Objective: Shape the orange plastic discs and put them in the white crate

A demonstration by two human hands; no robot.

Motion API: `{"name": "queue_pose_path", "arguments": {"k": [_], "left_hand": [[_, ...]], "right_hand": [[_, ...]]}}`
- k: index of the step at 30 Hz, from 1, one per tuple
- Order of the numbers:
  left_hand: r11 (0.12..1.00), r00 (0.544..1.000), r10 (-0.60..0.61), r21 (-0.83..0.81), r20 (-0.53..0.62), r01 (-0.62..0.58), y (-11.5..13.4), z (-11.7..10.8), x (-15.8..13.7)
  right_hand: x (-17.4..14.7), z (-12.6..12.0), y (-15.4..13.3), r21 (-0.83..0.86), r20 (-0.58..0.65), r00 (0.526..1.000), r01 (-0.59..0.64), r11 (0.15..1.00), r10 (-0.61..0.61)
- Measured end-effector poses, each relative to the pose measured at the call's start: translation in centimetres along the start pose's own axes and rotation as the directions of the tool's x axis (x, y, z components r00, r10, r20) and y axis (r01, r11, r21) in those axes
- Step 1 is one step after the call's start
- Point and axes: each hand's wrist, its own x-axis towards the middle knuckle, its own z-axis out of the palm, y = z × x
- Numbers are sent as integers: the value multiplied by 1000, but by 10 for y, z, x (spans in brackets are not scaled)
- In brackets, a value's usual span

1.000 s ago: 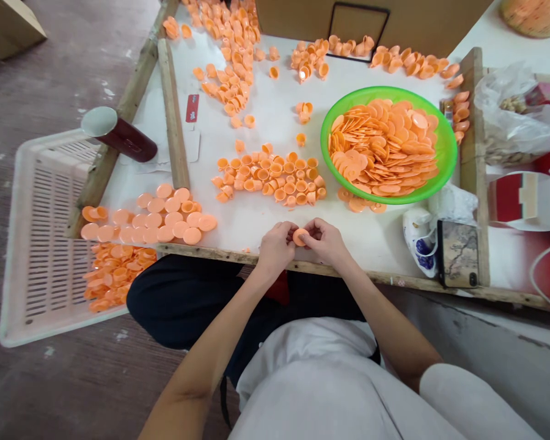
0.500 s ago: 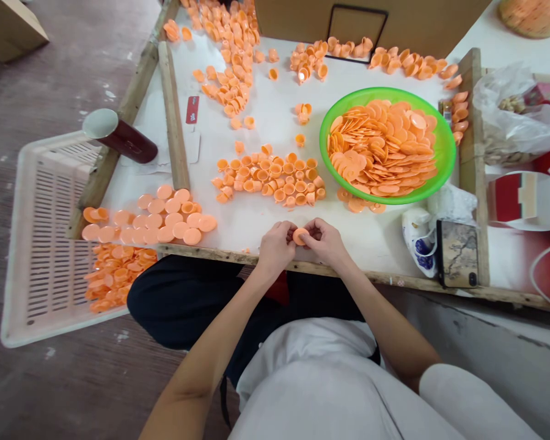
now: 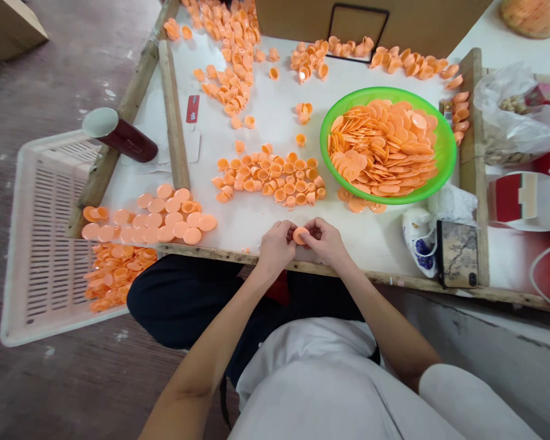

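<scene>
An orange plastic disc (image 3: 299, 236) is pinched between my two hands, close to the table's front edge. My left hand (image 3: 277, 243) is closed at its left side; whether a second part sits under the disc is hidden by the fingers. My right hand (image 3: 324, 241) grips the disc from the right with thumb and fingers. Just beyond my hands stands a cluster of small orange cups (image 3: 270, 177). To the right a green bowl (image 3: 450, 162) is heaped with flat orange discs (image 3: 385, 146).
Orange pieces with disc tops (image 3: 153, 221) lie at the table's left front corner, above a white plastic crate (image 3: 21, 244). A dark red mug (image 3: 128, 139) leans near a wooden strip (image 3: 174, 116). A phone (image 3: 458, 253) lies at right. A cardboard box (image 3: 293, 21) stands at the back.
</scene>
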Motion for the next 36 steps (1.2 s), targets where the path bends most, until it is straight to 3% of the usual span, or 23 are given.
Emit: {"name": "queue_pose_path", "arguments": {"k": [21,29,36], "left_hand": [[1000,1000,18,15,-11,-17,1,0,0],[999,999,37,14,-8,-37,1,1,-1],[997,1000,-8,-79,-1,8,-2,4,-1]], "right_hand": [[0,1,-1,13,-6,1000,-8,1000,8],[0,-1,-9,147,6,999,-54,988,54],[4,-10,-12,230,-220,976,46,972,6]]}}
